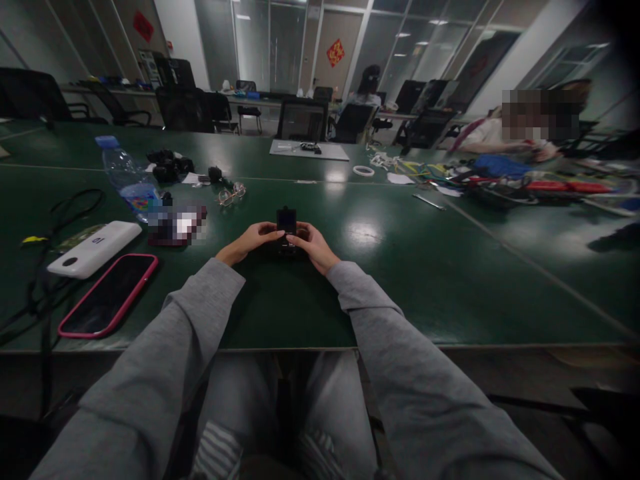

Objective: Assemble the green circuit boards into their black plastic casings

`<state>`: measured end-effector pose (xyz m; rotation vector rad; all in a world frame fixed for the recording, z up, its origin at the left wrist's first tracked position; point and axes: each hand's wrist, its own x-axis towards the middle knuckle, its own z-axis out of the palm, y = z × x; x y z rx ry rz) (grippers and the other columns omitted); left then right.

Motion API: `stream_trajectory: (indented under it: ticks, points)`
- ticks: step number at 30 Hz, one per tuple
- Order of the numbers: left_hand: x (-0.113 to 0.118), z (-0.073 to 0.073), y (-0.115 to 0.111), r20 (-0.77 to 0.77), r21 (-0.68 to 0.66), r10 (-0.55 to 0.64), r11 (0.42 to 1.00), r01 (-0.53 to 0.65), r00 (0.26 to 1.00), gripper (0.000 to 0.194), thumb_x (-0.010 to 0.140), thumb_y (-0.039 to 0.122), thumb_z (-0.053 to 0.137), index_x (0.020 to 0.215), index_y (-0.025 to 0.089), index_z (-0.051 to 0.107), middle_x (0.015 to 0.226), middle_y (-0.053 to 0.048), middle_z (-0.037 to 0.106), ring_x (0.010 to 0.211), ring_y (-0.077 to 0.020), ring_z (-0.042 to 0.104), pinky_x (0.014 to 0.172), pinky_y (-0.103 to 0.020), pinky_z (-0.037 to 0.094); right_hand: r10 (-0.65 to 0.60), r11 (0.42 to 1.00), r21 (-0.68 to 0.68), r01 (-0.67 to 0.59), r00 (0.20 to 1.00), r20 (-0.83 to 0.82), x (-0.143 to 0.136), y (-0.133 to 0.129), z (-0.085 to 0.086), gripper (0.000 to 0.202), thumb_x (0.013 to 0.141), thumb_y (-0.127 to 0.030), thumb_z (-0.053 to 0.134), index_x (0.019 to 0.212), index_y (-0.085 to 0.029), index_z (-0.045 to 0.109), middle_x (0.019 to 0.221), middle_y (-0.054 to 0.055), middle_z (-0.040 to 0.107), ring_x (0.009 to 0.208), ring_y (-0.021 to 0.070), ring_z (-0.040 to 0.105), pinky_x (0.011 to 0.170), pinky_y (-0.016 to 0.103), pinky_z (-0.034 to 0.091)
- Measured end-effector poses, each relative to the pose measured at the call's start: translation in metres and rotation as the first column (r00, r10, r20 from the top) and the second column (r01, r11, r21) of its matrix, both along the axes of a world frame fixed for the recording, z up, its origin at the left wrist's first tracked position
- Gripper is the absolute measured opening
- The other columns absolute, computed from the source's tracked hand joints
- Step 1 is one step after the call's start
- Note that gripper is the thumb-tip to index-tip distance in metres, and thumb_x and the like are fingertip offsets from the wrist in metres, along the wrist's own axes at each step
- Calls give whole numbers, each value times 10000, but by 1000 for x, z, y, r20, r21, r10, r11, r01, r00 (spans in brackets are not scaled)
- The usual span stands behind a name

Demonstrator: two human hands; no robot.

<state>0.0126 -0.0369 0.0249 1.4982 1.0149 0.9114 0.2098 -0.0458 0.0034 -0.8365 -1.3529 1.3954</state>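
Both of my hands hold a small black device with a dark, upright, screen-like panel (pixel 287 221), just above or on the green table (pixel 400 280). My left hand (pixel 255 239) grips its left side, the thumb pointing inward over the lower part of the panel. From the other side my right hand (pixel 312 243) grips it, with the thumb across the lower right corner. The fingers behind the device are mostly hidden. Its lower part shows dimly below the thumbs.
At the left lie a pink-edged phone (pixel 110 297), a white power bank (pixel 95 250), black cables and a tilted plastic bottle (pixel 127 177). Glasses (pixel 231 193) lie beyond my left hand. Cables and tools (pixel 525 183) cover the far right, near a seated person (pixel 490 137).
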Motion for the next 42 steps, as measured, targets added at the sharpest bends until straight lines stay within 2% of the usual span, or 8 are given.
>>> stream_trajectory:
  ticks: [5, 14, 22, 28, 33, 42]
  points:
    - [2, -2, 0, -3, 17, 27, 999, -27, 1000, 569, 731, 468, 723, 1135, 82, 613, 1170, -165, 637, 1040, -242, 601, 936, -403, 436, -13, 1000, 28, 12, 999, 32, -1, -2, 2, 609, 640, -431, 806, 1132, -231, 508, 988, 30, 613, 984, 201, 595, 973, 423, 463]
    - [0, -2, 0, 28, 67, -1, 998, 0, 1000, 524, 728, 442, 722, 1110, 97, 623, 1131, -136, 646, 1000, -228, 606, 897, -395, 445, 10, 998, 56, -9, 1000, -2, 0, -2, 3, 578, 645, -386, 826, 1111, -239, 517, 933, 7, 613, 933, 187, 600, 954, 419, 472]
    - [2, -6, 3, -17, 82, 64, 995, -63, 998, 525, 695, 463, 743, 1068, 112, 628, 1075, -121, 654, 947, -211, 602, 845, -370, 449, 2, 996, 88, -6, 999, 42, -1, -4, 6, 578, 651, -424, 812, 1111, -250, 508, 923, 10, 612, 916, 197, 600, 927, 436, 490]
    - [2, -7, 3, 18, 88, 53, 995, -55, 998, 498, 688, 461, 753, 1034, 125, 627, 1058, -104, 650, 916, -195, 605, 822, -350, 449, -6, 994, 110, -1, 998, 62, -2, -4, 4, 585, 654, -442, 810, 1113, -253, 501, 945, 16, 606, 934, 199, 593, 929, 438, 484]
    - [1, -10, 6, 11, 76, 54, 996, -54, 998, 528, 678, 457, 763, 1078, 146, 613, 1114, -103, 645, 957, -206, 611, 862, -370, 454, -4, 992, 127, -5, 997, 74, -4, -5, 4, 598, 652, -442, 811, 1118, -247, 491, 945, 22, 603, 925, 202, 590, 916, 440, 486]
    - [0, -8, 6, -1, 138, 66, 988, -65, 998, 541, 676, 434, 768, 1107, 142, 620, 1129, -113, 653, 1002, -221, 613, 913, -395, 445, -4, 988, 152, -13, 994, 111, -4, -6, 3, 580, 687, -447, 785, 1146, -258, 486, 973, 22, 596, 959, 199, 586, 911, 416, 492]
